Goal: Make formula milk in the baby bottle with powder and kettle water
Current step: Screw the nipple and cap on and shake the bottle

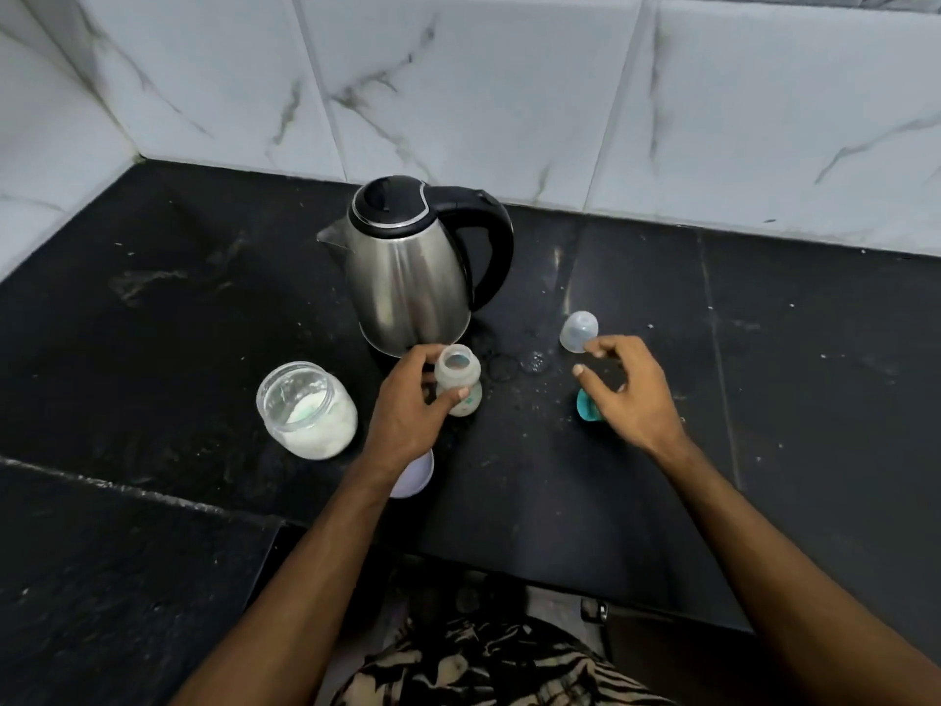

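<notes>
The left hand [407, 405] grips the small, frosted, uncapped bottle [458, 380] standing upright on the table [764, 400]; the right hand [629, 392] hovers, fingers loose, holding nothing.

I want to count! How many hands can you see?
2. The left hand holds the open baby bottle in front of the kettle. The right hand hovers over the counter, beside the clear cap. None seem hidden.
</notes>
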